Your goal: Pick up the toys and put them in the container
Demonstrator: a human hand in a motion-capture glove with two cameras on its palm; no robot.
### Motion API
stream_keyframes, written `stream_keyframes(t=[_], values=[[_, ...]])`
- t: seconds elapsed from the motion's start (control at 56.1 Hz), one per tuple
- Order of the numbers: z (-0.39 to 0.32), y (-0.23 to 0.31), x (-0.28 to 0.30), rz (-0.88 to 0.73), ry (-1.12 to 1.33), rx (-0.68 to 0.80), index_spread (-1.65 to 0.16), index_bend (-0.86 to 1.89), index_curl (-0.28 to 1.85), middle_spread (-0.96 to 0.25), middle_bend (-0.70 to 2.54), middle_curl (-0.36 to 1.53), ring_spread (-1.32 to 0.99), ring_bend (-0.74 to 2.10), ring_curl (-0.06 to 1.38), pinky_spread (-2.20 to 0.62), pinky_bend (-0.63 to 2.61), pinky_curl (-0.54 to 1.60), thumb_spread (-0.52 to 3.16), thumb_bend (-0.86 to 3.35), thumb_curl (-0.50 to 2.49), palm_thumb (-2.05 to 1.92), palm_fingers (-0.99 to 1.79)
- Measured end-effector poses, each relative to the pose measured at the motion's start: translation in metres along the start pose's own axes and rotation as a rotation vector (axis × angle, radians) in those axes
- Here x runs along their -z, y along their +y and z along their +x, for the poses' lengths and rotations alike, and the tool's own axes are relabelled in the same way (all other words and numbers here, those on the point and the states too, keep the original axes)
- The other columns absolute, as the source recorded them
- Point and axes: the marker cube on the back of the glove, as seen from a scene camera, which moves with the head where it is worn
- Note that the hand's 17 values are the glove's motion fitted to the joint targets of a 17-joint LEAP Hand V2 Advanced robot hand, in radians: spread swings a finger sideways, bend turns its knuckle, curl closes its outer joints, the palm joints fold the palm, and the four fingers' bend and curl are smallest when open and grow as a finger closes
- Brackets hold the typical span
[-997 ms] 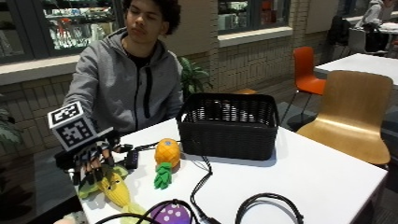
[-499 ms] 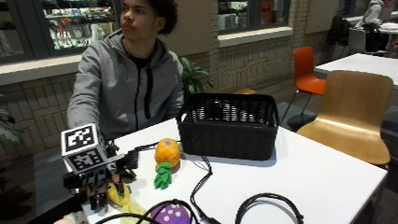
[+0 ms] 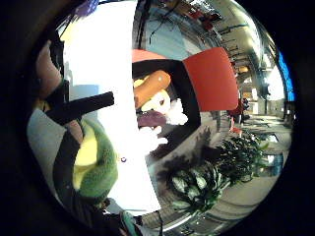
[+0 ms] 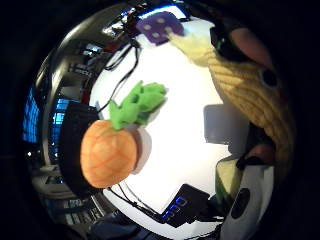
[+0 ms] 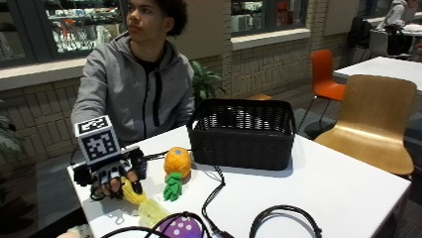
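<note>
At the worktop's [image 5: 342, 183] corner nearest the seated person, in the outside view, the gloved right hand [image 5: 112, 176] rests on a yellow plush corn toy [image 5: 135, 193], its fingers curled down over the toy's upper end; whether they have fully closed round it I cannot tell from here. Just beside it lies a plush pineapple [image 5: 177, 166], leaves pointing toward the near edge, and a purple plush toy [image 5: 178, 228] sits at that near edge. The black basket [image 5: 244, 134] stands further in, close to the pineapple and well within reach.

In the little-finger-side palm view, the corn's green husk [image 3: 96, 167] fills the space next to the palm, with a black-gloved finger [image 3: 81, 109] crossing above it. Beyond the worktop edge more soft toys lie in a dark bin [image 3: 162, 105] on the floor.

In the thumb-side palm view, the ribbed yellow corn body [image 4: 250, 95] runs along the fingers, pressed close, so the hand looks to be gripping the toy. The pineapple [image 4: 110, 152] lies apart on the white surface.

All three toys look light, soft and squashy, not slippery or breakable. The corn is long and floppy, so a hold round its middle should stop either end drooping; the pineapple is best taken round its plump body, not by its leaves.
</note>
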Motion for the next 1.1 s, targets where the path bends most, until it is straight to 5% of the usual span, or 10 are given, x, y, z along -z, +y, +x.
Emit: stream_keyframes(t=[0.392, 0.534, 0.73, 1.104], values=[[-0.086, 0.021, 0.107, 0.090, -0.124, 0.204, -0.33, 0.18, 0.08, -0.26, 0.70, 0.68, -0.30, 1.51, 0.57, -0.38, 1.42, 0.49, 1.26, 0.38, 0.70, 0.70, 0.66], [-0.159, 0.035, 0.135, 0.222, -0.113, 0.422, -0.34, 0.18, 0.12, -0.31, 0.74, 0.77, -0.31, 1.52, 0.58, -0.38, 1.40, 0.49, 1.14, 0.34, 0.79, 0.70, 0.67], [-0.266, 0.049, 0.163, 0.211, -0.096, 0.687, -0.34, 0.18, 0.16, -0.36, 0.75, 0.87, -0.32, 1.53, 0.60, -0.38, 1.41, 0.50, 1.03, 0.32, 0.91, 0.69, 0.65], [-0.336, 0.039, 0.148, 0.071, -0.167, 0.750, -0.33, 0.16, 0.21, -0.42, 0.73, 1.03, -0.33, 1.55, 0.62, -0.38, 1.43, 0.51, 0.90, 0.31, 1.10, 0.66, 0.62]])
